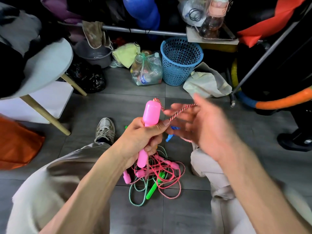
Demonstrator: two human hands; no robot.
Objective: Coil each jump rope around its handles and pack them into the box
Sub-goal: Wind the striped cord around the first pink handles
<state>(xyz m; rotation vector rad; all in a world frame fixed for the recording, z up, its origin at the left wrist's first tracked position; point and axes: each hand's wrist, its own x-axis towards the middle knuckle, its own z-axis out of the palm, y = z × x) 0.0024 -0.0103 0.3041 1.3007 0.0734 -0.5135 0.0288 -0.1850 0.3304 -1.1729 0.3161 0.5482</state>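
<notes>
Winding a pink jump rope

The left hand (143,137) is curled tight around the pink handles (149,119). The blurry right hand (200,125) has loose fingers touching the striped rope (179,112).

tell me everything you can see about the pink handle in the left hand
The pink handle looks like smooth, glossy plastic, with a wide rounded cap on a narrower neck. It stands nearly upright, gripped by the left hand, whose fingers curl round its middle; a pink lower end shows below the fist. A red-and-white braided rope leaves the cap top and loops over to the blurred right hand. It is held above the tangled ropes on the floor.
</notes>
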